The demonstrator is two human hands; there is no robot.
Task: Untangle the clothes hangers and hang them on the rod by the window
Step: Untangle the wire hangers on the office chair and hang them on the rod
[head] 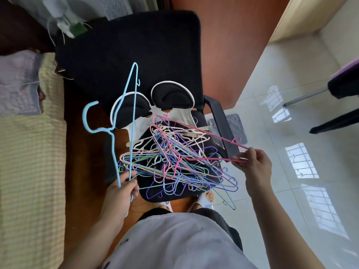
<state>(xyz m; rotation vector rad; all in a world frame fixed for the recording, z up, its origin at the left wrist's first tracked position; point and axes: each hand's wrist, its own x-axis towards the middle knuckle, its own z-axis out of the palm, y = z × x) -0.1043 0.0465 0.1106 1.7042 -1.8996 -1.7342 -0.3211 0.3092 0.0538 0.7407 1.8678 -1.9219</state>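
my left hand (pixel 124 188) holds the blue hanger (pixel 114 133) upright, while my right hand (pixel 252 162) pinches the pink hanger's (pixel 196 131) near corner, its length running back left into the pile (pixel 174 164).

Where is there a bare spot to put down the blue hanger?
The chair seat is crowded: the tangled hanger pile covers nearly all of it. Bare room lies on the striped bed cover left of the chair, and on the tiled floor to its right. The left hand holds the blue hanger; the right hand pinches a pink hanger.
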